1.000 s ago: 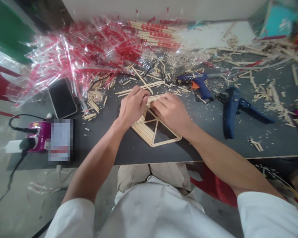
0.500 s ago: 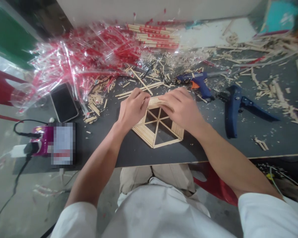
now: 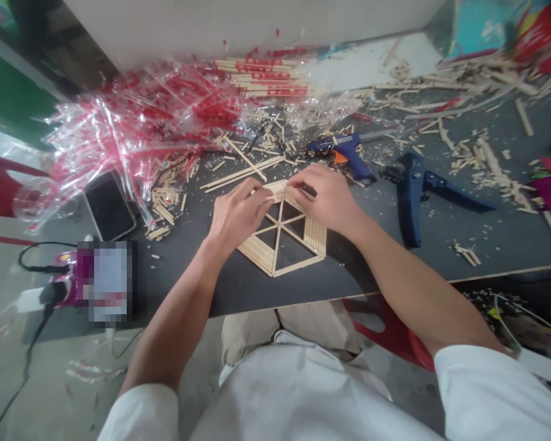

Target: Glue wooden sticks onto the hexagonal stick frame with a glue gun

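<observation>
A flat hexagon of wooden sticks (image 3: 282,240) with spokes across its middle lies on the dark table (image 3: 376,257). My left hand (image 3: 236,214) rests on its upper left side, fingers curled and pressing the far edge. My right hand (image 3: 326,199) covers the upper right side, fingertips pinched on the sticks at the top edge. Both hands meet near the top corner.
A blue glue gun (image 3: 342,153) and a dark blue cutter (image 3: 416,190) lie to the right. Red and clear wrappers (image 3: 142,128) pile at the back left beside a phone (image 3: 109,205). Stick offcuts (image 3: 477,153) litter the right side. A purple device (image 3: 80,275) with cables sits at the left.
The view shifted, so everything sits slightly left. My right hand slid toward the hexagon's top edge, uncovering more of the spokes. My left hand stayed on the upper left side.
</observation>
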Demonstrator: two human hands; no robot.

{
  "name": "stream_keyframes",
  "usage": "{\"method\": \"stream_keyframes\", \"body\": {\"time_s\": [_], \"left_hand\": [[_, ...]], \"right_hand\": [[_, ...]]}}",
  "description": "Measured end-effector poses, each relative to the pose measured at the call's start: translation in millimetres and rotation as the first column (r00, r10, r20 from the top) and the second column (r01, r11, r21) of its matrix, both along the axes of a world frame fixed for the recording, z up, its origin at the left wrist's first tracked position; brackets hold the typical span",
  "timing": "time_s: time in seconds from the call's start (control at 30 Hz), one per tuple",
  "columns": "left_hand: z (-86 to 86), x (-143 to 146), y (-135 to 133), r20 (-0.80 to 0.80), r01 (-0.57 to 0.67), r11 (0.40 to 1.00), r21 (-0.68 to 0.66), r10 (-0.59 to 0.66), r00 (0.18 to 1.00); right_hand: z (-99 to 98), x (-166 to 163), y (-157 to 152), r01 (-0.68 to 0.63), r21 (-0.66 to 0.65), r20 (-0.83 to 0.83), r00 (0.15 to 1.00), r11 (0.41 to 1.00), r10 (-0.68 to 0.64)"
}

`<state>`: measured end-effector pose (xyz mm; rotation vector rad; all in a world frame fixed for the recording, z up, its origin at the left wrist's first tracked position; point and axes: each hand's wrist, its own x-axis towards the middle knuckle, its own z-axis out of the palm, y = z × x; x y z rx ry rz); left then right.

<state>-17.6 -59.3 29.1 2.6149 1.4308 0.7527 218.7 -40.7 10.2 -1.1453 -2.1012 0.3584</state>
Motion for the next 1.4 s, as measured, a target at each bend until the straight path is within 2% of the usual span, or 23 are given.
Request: {"method": "stream_keyframes", "body": {"time_s": [0.13, 0.23, 0.43, 0.63, 0.8, 1.07, 1.2, 1.4], "left_hand": [[9.2, -13, 7, 0.084, -0.188, 0.982, -0.004, 0.188, 0.979], [9.4, -18, 10, 0.102, -0.225, 0.974, -0.023, 0.226, 0.969], [0.5, -7, 8, 0.056, -0.171, 0.981, -0.094, 0.177, 0.983], [3.3, -9, 8, 0.058, -0.191, 0.971, -0.146, 0.201, 0.978], [5.6, -10, 8, 0.076, -0.180, 0.971, -0.159, 0.194, 0.978], [-4.5, -18, 16, 0.219, -0.028, 0.954, -0.299, 0.097, 0.971], [-7.4, -22, 20, 0.288, 0.005, 0.931, -0.365, 0.108, 0.951], [-9.4, -24, 22, 0.349, 0.018, 0.919, -0.393, 0.131, 0.928]], "right_hand": [[0.0, 0, 1, -0.053, -0.050, -0.022, 0.998, 0.997, 0.052], [-1.9, -3, 2, -0.046, -0.115, -0.026, 0.999, 0.992, 0.043], [-7.0, -12, 7, 0.005, -0.186, -0.055, 0.998, 0.983, -0.015], [-5.3, -13, 7, 0.025, -0.236, -0.091, 0.995, 0.971, -0.047], [-3.6, -12, 5, 0.021, -0.212, -0.102, 0.994, 0.977, -0.044], [-5.4, -11, 4, 0.082, -0.123, -0.091, 0.991, 0.989, -0.094], [-5.1, -11, 3, 0.086, -0.119, -0.082, 0.992, 0.989, -0.096], [-5.6, -10, 3, 0.083, -0.112, -0.073, 0.993, 0.990, -0.092]]}}
